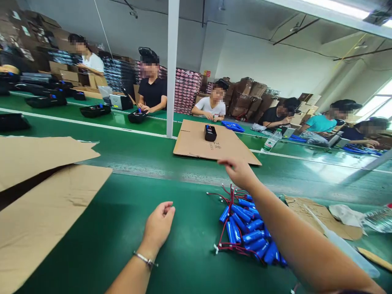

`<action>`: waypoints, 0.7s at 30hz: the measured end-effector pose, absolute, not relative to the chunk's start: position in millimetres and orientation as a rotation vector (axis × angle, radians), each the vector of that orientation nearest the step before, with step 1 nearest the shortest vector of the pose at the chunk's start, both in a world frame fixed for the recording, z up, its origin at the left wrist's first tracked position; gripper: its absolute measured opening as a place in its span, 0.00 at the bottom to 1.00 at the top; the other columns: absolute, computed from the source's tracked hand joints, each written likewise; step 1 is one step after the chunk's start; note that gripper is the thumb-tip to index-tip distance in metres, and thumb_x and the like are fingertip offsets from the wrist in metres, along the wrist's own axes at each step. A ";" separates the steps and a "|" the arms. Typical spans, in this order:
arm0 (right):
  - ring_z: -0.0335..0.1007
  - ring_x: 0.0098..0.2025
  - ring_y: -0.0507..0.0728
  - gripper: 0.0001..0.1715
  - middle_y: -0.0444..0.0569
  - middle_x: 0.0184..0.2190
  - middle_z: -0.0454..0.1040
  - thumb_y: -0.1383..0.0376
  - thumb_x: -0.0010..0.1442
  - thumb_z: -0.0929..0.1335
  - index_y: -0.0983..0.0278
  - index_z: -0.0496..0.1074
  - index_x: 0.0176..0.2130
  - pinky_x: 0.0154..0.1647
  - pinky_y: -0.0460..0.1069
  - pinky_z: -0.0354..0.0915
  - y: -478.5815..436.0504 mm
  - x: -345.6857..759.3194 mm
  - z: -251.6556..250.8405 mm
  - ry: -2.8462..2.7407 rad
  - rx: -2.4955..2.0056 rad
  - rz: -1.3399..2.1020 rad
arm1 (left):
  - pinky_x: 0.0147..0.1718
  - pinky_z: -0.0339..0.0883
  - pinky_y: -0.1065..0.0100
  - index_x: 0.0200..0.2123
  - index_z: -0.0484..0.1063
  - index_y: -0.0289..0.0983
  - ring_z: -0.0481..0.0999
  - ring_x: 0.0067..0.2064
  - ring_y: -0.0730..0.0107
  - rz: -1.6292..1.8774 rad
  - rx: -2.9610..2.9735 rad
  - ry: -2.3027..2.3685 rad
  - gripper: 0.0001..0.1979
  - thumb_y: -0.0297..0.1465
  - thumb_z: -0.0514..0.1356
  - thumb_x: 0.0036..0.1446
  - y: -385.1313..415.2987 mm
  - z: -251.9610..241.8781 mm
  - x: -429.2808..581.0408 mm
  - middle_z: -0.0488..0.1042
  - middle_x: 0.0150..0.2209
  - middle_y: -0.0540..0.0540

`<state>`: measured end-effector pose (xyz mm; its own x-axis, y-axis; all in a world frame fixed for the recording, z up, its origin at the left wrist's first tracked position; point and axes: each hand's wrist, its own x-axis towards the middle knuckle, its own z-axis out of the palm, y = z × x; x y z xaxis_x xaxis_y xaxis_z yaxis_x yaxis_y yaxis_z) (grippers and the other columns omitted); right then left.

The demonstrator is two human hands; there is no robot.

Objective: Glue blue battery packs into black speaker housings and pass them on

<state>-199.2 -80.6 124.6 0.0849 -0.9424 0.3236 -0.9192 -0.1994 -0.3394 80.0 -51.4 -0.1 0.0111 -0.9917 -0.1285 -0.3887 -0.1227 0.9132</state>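
A person's view over a long green desk point(128, 228). The right hand point(240, 171) stretches forward with fingers loosely spread, holding nothing, its fingertips just short of a flat brown cardboard sheet point(196, 145). On that sheet sits a small black box-shaped device with a blue part on top point(210, 132), alone and untouched. The left hand point(159, 224), with a silver bracelet at the wrist, rests on the desk, fingers curled and empty. Under the right forearm lies a heap of blue cylindrical battery cells with red wires point(245, 232), seemingly not yet used. Judging by this, the work looks barely begun. Other people sit working along the far side.
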 end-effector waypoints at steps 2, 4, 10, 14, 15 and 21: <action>0.63 0.46 0.49 0.18 0.43 0.41 0.71 0.74 0.56 0.60 0.63 0.73 0.41 0.52 0.45 0.57 -43.9 -206.4 105.8 1.985 -2.280 -0.724 | 0.44 0.61 0.66 0.48 0.67 0.35 0.71 0.43 0.65 -1.089 1.580 -1.470 0.27 0.46 0.52 0.49 -51.6 -0.1 79.6 0.72 0.43 0.44; 0.62 0.46 0.52 0.15 0.47 0.40 0.70 0.70 0.58 0.60 0.65 0.73 0.40 0.52 0.48 0.56 -15.1 -209.2 77.6 2.120 -2.208 -0.725 | 0.44 0.61 0.66 0.47 0.67 0.35 0.71 0.43 0.65 -1.065 1.600 -1.493 0.27 0.45 0.52 0.49 -51.4 1.0 79.9 0.72 0.43 0.44; 0.59 0.48 0.59 0.23 0.53 0.45 0.66 0.57 0.56 0.66 0.68 0.70 0.47 0.53 0.53 0.54 19.2 -209.2 16.2 2.317 -2.007 -0.588 | 0.40 0.62 0.67 0.47 0.68 0.36 0.71 0.41 0.66 -1.040 1.641 -1.622 0.27 0.47 0.52 0.49 -46.2 9.5 82.8 0.72 0.43 0.45; 0.56 0.49 0.61 0.24 0.55 0.44 0.64 0.57 0.56 0.66 0.66 0.69 0.50 0.53 0.55 0.53 21.3 -207.5 15.0 2.368 -1.984 -0.577 | 0.43 0.63 0.68 0.48 0.67 0.34 0.70 0.45 0.63 -1.088 1.574 -1.697 0.32 0.50 0.53 0.45 -37.2 17.6 82.6 0.71 0.46 0.43; 0.56 0.48 0.61 0.23 0.55 0.44 0.64 0.57 0.56 0.66 0.65 0.70 0.49 0.53 0.55 0.53 22.0 -206.7 16.4 2.378 -1.987 -0.583 | 0.44 0.62 0.67 0.48 0.67 0.34 0.70 0.46 0.62 -1.087 1.569 -1.720 0.33 0.51 0.53 0.45 -35.3 19.4 82.6 0.71 0.46 0.43; 0.58 0.47 0.59 0.15 0.48 0.40 0.67 0.56 0.54 0.67 0.61 0.69 0.40 0.51 0.55 0.54 24.1 -201.4 18.5 2.390 -2.028 -0.629 | 0.47 0.65 0.67 0.46 0.70 0.40 0.73 0.45 0.61 -0.963 1.654 -1.763 0.37 0.57 0.53 0.38 -50.5 6.3 93.2 0.73 0.45 0.49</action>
<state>-201.4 24.1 18.5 -0.1942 -0.9367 0.2913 -0.9587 0.1183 -0.2587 93.2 -50.5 6.3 -0.1075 -0.9902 -0.0888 -0.6103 -0.0048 0.7922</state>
